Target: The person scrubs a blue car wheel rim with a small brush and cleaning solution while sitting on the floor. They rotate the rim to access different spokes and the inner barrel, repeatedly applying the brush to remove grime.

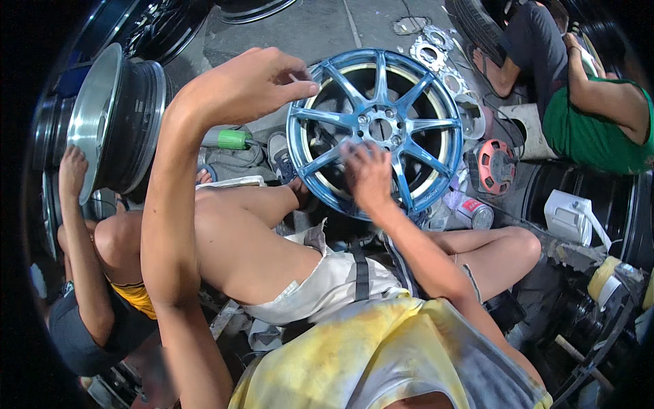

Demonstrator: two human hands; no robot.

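A blue alloy wheel rim (460, 123) with several spokes stands before me, face up toward me, smeared pale in places. My left hand (262, 78) is raised beside its upper left edge, with the wrist bent. Its fingers curl toward the thumb; whatever is between them, if anything, is too small to name. Over the lower spokes, just below the hub (380, 128), lies my right hand (369, 176). Motion smears its fingers, so I cannot tell whether they grip anything.
At left a person's hand (73, 174) touches a silver wheel rim (102, 129). A person in a green top (599, 126) sits at upper right. Around the blue rim lie a green-bodied power tool (228, 140), a can (475, 213), an orange disc-shaped thing (496, 167) and metal plates (428, 53).
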